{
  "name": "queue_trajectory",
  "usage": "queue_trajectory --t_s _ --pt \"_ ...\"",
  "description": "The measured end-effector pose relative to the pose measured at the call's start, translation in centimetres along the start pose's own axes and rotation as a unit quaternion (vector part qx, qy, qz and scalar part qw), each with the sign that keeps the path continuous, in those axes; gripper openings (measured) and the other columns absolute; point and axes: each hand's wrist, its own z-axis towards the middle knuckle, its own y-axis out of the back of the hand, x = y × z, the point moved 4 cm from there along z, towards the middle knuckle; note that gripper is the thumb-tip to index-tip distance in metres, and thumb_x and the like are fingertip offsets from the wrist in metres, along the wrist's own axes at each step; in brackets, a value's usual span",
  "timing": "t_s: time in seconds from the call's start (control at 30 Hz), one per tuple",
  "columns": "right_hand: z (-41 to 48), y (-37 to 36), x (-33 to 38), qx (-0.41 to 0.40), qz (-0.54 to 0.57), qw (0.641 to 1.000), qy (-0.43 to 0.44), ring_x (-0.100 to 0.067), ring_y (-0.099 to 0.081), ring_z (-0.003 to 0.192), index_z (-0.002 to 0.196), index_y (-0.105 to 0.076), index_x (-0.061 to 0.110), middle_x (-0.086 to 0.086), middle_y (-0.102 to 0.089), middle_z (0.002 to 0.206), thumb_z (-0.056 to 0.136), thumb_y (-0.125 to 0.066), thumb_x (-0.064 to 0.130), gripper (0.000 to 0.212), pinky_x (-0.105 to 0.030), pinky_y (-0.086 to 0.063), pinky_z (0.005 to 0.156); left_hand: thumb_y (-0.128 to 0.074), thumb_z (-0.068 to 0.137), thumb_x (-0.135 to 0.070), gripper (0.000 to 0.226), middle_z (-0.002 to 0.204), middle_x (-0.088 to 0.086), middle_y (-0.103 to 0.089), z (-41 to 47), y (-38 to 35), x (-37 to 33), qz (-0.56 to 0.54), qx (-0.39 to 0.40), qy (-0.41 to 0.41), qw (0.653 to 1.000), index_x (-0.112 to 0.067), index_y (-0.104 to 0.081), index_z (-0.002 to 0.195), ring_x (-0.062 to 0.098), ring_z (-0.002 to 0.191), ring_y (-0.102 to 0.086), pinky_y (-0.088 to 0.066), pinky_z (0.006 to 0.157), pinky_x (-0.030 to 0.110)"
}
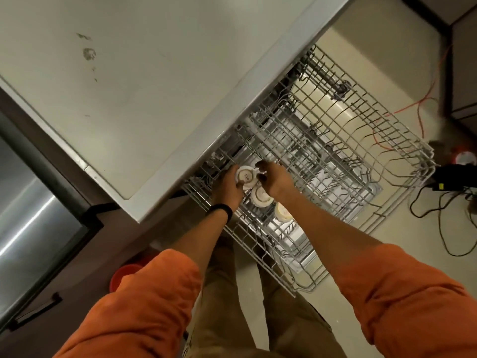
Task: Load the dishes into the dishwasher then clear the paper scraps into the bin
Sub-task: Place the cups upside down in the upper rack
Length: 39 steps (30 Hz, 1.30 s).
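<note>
Upturned white cup [245,177] held in the pulled-out dishwasher rack [361,140].
Gripped by left hand [228,188], fingers [239,186] curled round its side, and pinched at the far edge by right hand [275,180]; sat in the rack's corner nearest the surface [142,73], just beside two more cups [261,196].

A kitchen, seen from above. A pale worktop [154,73] runs beside a dishwasher's pulled-out wire rack [361,140], with a white cup [245,177] bottom-up in it. A brushed-steel appliance front [31,215] lies to the left. Black and orange cables [438,210] trail over the pale floor [387,34].
</note>
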Motion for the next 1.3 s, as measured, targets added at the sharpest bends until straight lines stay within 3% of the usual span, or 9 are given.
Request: queue_trajectory --t_s 0.17,0.3,0.47,0.73,0.97,1.2,1.3 --pt "-2.4 2.8 1.3 -0.006 -0.015 1.000 0.026 -0.026 -0.067 0.110 0.127 -0.065 0.011 -0.009 -0.070 0.122 0.095 -0.061 0.007 0.033 -0.034 -0.054 0.093 -0.060 0.097 -0.012 0.039 0.132 0.002 -0.064 -2.9 1.3 -2.4 0.047 0.006 -0.016 0.999 -0.026 -0.059 0.133 0.024 0.119 -0.060 -0.051 0.099 0.041" --pt "-5.5 5.1 3.7 -0.027 -0.022 0.997 0.062 -0.024 -0.068 0.097 0.112 -0.069 0.016 -0.004 -0.073 0.106 0.090 -0.059 0.009 0.025 -0.041 -0.057 0.085 -0.058 0.097 -0.018 0.036 0.131 0.004 -0.065 -6.4 3.0 -4.9 0.091 0.001 -0.082 0.992 -0.024 -0.059 0.133 0.026 0.117 -0.062 -0.051 0.098 0.041" --pt "-9.9 7.8 6.5 -0.074 0.007 0.990 0.124 -0.014 -0.065 0.089 0.103 -0.072 0.020 0.006 -0.071 0.095 0.096 -0.063 0.019 0.011 -0.026 -0.048 0.075 -0.056 0.098 -0.028 0.021 0.113 -0.001 -0.072 -11.2 6.4 -7.9 0.159 -0.070 -0.159 0.972 -0.028 -0.066 0.117 0.023 0.102 -0.067 -0.056 0.083 0.040" --pt "-13.8 10.6 14.5 -0.112 0.013 0.970 0.213 -0.009 -0.063 0.087 0.108 -0.071 0.024 0.007 -0.072 0.098 0.099 -0.061 0.030 0.015 -0.028 -0.052 0.080 -0.054 0.100 -0.029 0.014 0.101 -0.006 -0.071 -15.4 15.0 -9.6 0.146 -0.174 -0.234 0.945 -0.027 -0.067 0.105 0.018 0.084 -0.065 -0.055 0.074 0.040" --pt "-14.3 8.0 24.6 -0.094 0.036 0.948 0.302 -0.003 -0.065 0.082 0.096 -0.072 0.025 0.016 -0.070 0.087 0.094 -0.068 0.031 0.007 -0.024 -0.054 0.082 -0.056 0.100 -0.035 0.017 0.102 -0.013 -0.071 -17.3 24.8 -5.8 0.116 -0.279 -0.204 0.931 -0.029 -0.068 0.110 0.007 0.086 -0.065 -0.056 0.077 0.031" --pt "-13.9 0.9 36.7 -0.058 0.013 0.931 0.360 -0.002 -0.066 0.080 0.093 -0.071 0.029 0.015 -0.071 0.086 0.089 -0.073 0.032 0.004 -0.025 -0.055 0.079 -0.061 0.096 -0.028 0.012 0.101 -0.005 -0.072 -19.0 36.1 2.6 0.093 -0.349 -0.162 0.918 -0.025 -0.069 0.105 0.021 0.087 -0.067 -0.053 0.074 0.037" --pt "-14.0 -2.7 42.2 -0.040 0.002 0.925 0.378 -0.002 -0.066 0.081 0.095 -0.073 0.030 0.015 -0.072 0.087 0.088 -0.074 0.031 0.007 -0.024 -0.053 0.079 -0.061 0.095 -0.029 0.009 0.096 -0.006 -0.071 -19.4 40.5 6.4 0.081 -0.377 -0.145 0.911 -0.026 -0.067 0.101 0.019 0.083 -0.066 -0.054 0.071 0.038"
